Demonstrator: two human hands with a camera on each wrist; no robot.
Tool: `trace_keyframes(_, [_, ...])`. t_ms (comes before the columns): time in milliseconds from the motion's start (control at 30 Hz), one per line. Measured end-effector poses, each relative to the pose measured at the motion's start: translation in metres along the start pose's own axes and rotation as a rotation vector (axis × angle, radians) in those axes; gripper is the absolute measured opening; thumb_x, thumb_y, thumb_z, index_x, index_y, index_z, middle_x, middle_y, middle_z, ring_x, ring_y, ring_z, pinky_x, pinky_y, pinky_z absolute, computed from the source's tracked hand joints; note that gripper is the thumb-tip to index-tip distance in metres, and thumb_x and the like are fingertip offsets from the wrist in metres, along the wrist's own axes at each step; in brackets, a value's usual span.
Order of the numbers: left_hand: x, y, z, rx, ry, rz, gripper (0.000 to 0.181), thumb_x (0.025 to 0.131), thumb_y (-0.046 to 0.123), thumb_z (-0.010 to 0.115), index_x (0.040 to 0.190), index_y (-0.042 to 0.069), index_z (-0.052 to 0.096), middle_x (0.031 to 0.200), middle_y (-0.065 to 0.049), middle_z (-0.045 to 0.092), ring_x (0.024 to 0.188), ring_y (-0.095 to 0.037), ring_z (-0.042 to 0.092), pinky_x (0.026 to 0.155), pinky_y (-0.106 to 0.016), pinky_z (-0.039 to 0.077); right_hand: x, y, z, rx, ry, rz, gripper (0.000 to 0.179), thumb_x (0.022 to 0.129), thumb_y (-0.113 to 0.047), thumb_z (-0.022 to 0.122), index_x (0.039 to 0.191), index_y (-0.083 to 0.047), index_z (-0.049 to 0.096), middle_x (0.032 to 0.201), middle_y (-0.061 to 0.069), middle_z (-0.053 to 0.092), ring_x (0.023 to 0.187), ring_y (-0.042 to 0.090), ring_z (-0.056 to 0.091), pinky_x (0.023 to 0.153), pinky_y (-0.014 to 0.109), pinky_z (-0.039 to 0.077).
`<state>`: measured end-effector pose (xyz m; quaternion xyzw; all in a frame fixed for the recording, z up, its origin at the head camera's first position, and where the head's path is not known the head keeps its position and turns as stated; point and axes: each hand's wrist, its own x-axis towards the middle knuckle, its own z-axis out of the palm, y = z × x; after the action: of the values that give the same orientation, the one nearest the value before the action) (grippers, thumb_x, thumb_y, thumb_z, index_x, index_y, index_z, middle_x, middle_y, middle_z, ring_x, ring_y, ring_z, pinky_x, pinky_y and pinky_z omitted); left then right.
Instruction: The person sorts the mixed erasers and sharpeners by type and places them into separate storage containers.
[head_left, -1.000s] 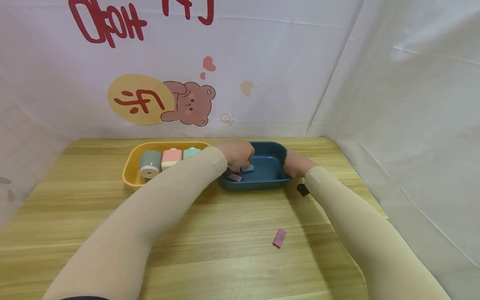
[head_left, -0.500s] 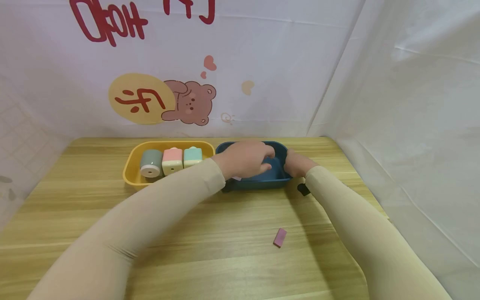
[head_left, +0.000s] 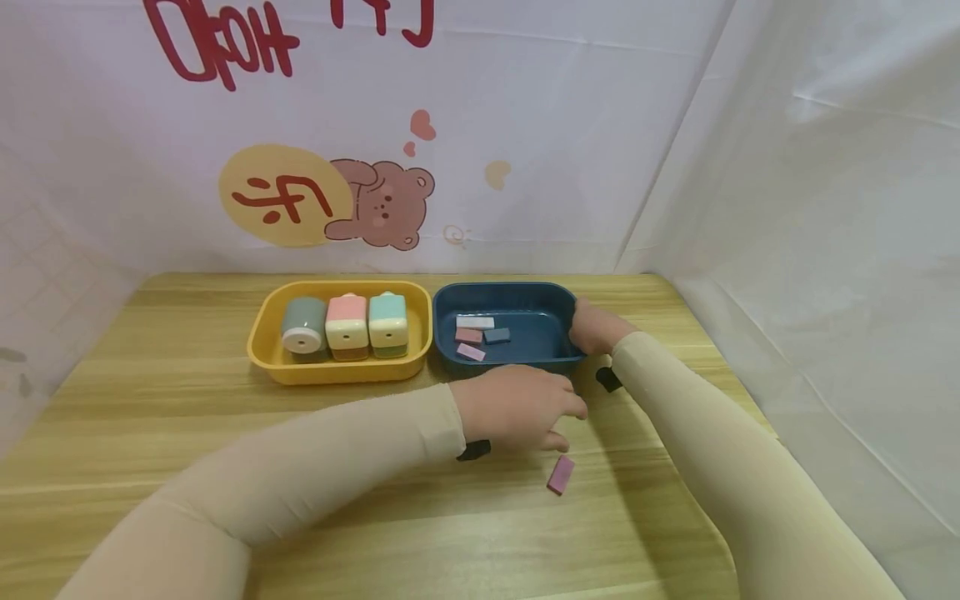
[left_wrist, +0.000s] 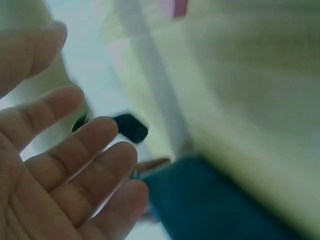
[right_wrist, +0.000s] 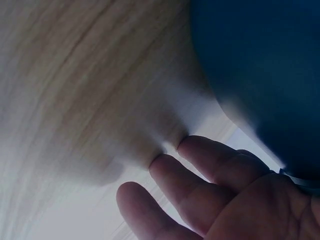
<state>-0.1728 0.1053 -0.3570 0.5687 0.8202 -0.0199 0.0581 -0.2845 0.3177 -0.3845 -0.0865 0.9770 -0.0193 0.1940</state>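
My left hand (head_left: 517, 408) hovers over the table in front of the blue bin, fingers apart and holding nothing. Just below its thumb in the head view lies a small pink block (head_left: 560, 475), like an eraser; the left wrist view catches the end of this pink block (left_wrist: 176, 7) at the top. My right hand (head_left: 596, 327) holds the right end of the blue bin (head_left: 510, 367). In the right wrist view its fingers (right_wrist: 175, 185) lie outside the bin wall (right_wrist: 255, 75); the thumb is hidden. Several small blocks, white, pink and blue-grey (head_left: 497, 335), lie in the bin's left half.
A yellow bin (head_left: 337, 374) stands beside the blue one on the left. Inside are three small items with a hole in front, like pencil sharpeners: grey (head_left: 303, 321), pink (head_left: 347, 321) and mint (head_left: 387, 321). White cloth (head_left: 555, 167) hangs behind and at the sides.
My left hand has come out of the blue bin and moved toward me, over the table near the pink block. The right hand stays at the bin's right end.
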Motion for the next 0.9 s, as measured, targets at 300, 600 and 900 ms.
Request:
trace_keyframes(300, [0.005,0.02,0.032,-0.05,-0.076,0.122,0.014,0.096,0.041,0.075,0.104,0.029,0.072,0.096,0.011,0.06,0.087,-0.005,0.056,0.078,-0.022,0.048,0.001,0.002,0.001,0.057,0.024,0.027,0.053,0.097,-0.008,0.038,0.135,0.027,0.027,0.096,0.023,0.062,0.076,0.029,0.063,0.075,0.039,0.055])
trace_keyframes(600, [0.01,0.026,0.04,-0.02,-0.048,0.132,0.012,0.096,0.034,0.076,0.084,0.031,0.074,0.08,0.018,0.061,0.078,-0.002,0.057,0.071,-0.02,0.047,0.002,0.001,0.001,0.082,0.019,0.053,0.057,0.097,-0.01,0.039,0.14,0.025,0.025,0.099,0.023,0.063,0.082,0.03,0.063,0.083,0.042,0.054])
trace_keyframes(900, [0.013,0.026,0.043,-0.013,-0.037,0.112,0.016,0.094,0.037,0.078,0.079,0.034,0.074,0.074,0.022,0.061,0.074,-0.002,0.057,0.065,-0.021,0.045,0.001,0.001,0.001,0.085,0.011,0.071,0.06,0.098,-0.01,0.038,0.143,0.025,0.022,0.096,0.023,0.065,0.082,0.031,0.064,0.084,0.043,0.054])
